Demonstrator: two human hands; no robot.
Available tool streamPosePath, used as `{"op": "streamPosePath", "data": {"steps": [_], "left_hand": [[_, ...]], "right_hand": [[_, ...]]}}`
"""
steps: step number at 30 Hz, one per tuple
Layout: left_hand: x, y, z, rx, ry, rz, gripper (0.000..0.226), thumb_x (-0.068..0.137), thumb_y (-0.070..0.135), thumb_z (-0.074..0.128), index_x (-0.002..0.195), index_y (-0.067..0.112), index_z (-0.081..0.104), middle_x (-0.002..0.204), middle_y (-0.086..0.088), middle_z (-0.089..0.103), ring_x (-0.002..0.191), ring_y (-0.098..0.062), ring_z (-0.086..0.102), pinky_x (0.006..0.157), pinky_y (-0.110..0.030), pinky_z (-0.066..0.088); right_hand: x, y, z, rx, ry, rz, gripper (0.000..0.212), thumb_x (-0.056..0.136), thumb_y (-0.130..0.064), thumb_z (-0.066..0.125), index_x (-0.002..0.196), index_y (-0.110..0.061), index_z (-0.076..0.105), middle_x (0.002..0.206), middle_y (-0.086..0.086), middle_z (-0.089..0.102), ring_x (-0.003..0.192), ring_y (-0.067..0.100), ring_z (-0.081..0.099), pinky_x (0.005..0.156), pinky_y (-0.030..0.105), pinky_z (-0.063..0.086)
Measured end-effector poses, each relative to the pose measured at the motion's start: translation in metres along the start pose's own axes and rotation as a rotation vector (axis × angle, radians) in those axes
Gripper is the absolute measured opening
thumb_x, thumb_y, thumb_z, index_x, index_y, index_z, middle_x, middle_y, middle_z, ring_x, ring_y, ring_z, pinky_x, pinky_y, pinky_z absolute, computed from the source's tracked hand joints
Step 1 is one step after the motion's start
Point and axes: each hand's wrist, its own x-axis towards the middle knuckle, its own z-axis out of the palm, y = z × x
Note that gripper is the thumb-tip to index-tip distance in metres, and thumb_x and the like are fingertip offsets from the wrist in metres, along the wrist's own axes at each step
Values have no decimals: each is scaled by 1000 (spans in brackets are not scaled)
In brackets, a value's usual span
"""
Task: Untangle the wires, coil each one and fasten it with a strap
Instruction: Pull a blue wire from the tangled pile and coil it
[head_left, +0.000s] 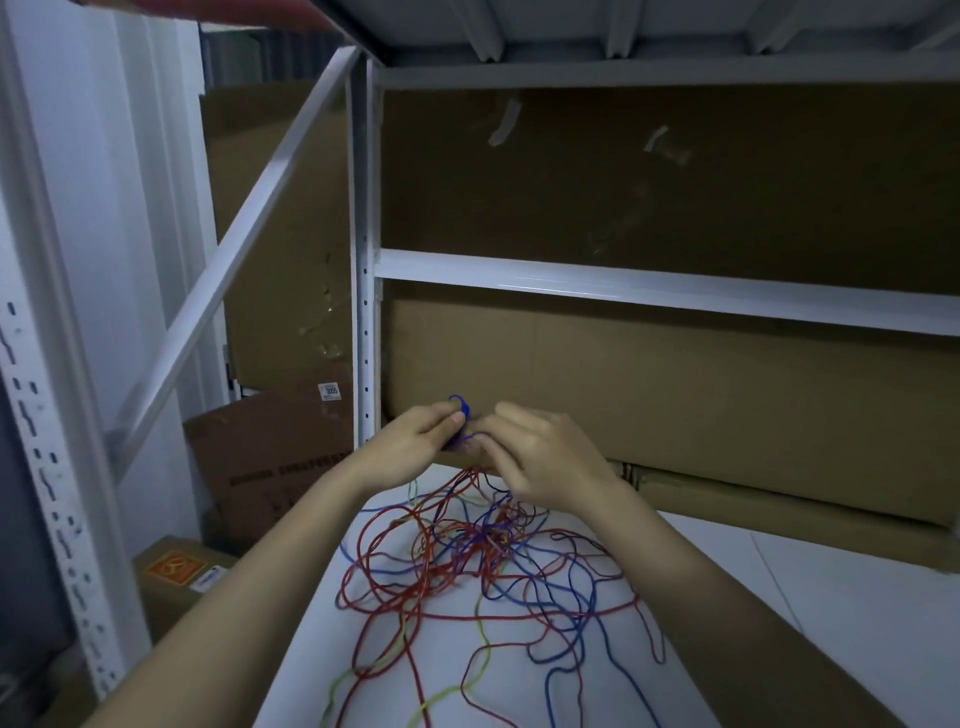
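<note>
A tangle of red, blue and yellow-green wires (478, 561) lies on the white shelf surface (831, 597) below my hands. My left hand (415, 447) and my right hand (540, 457) are raised above the tangle, close together. Both pinch a blue wire (460, 408), whose small loop sticks up above my left fingertips. Strands of red and blue wire hang from under my right hand down into the tangle. No strap is visible.
A large cardboard sheet (675, 405) stands just behind my hands along the back of the shelf. A white rack post (366, 312) rises to the left of them. Cardboard boxes (270, 467) sit lower left, beyond the shelf's left edge.
</note>
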Motion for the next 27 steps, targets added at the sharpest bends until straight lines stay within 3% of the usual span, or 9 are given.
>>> {"op": "streamPosePath", "data": {"steps": [3, 6, 9, 11, 14, 16, 19, 24, 27], "left_hand": [[-9, 6, 4, -149, -112, -15, 34, 104, 16, 30, 100, -1, 60, 87, -13, 70, 81, -14, 66, 77, -20, 47], [-15, 12, 5, -328, -140, -23, 37, 103, 18, 30, 107, -5, 59, 88, -17, 71, 85, -23, 68, 77, -22, 49], [-19, 16, 6, -430, -157, -11, 39, 98, 26, 36, 108, -4, 60, 79, -9, 70, 76, -17, 64, 74, -21, 47], [-23, 19, 7, -476, -172, 18, 34, 101, 23, 36, 105, -1, 61, 71, -4, 66, 68, -12, 58, 71, -20, 46], [-22, 24, 8, -676, -57, 40, 28, 98, 17, 39, 93, 5, 63, 62, 0, 57, 61, -11, 52, 66, -18, 46], [-19, 26, 11, -753, 76, 18, 28, 102, 13, 35, 99, 3, 60, 60, 3, 55, 59, -9, 51, 64, -18, 46], [-13, 23, 10, -830, 246, 0, 30, 103, 10, 28, 105, 2, 57, 64, 6, 65, 60, -5, 58, 65, -14, 48], [0, 12, 5, -672, 475, -15, 26, 105, 11, 27, 116, 0, 48, 100, -5, 69, 87, -9, 68, 81, -13, 51], [1, 3, 3, -238, 474, -16, 23, 105, 12, 28, 108, 2, 48, 108, -6, 65, 92, -12, 63, 82, -16, 50]], "right_hand": [[5, 11, -1, 101, 16, 143, 27, 94, -30, 44, 96, -14, 66, 81, 1, 56, 67, 23, 57, 54, 30, 42], [10, 23, 4, 323, 2, 373, 22, 93, -29, 49, 98, -20, 69, 86, -9, 56, 79, 16, 58, 69, 35, 46], [13, 27, 6, 536, -50, 571, 17, 95, -22, 55, 94, -27, 70, 87, -16, 60, 83, 2, 56, 78, 27, 44], [15, 19, 9, 685, -52, 676, 18, 96, -18, 54, 91, -28, 68, 80, -20, 65, 76, -5, 58, 75, 19, 44], [13, 3, 18, 864, -86, 809, 21, 100, -15, 46, 100, -18, 67, 49, -15, 57, 39, 0, 44, 44, 16, 36], [8, -6, 27, 879, -168, 828, 27, 102, -17, 41, 96, -27, 65, 49, -9, 52, 38, 5, 39, 41, 21, 34], [-1, -22, 38, 890, -295, 823, 25, 103, -20, 39, 90, -33, 57, 63, 0, 56, 47, 11, 43, 50, 25, 41], [-7, -44, 43, 582, -414, 622, 13, 96, -26, 49, 95, -27, 62, 76, -1, 69, 77, 11, 62, 71, 30, 50], [-9, -46, 42, 583, -432, 600, 13, 94, -27, 49, 86, -27, 59, 74, 9, 64, 72, 23, 64, 68, 38, 52]]}}
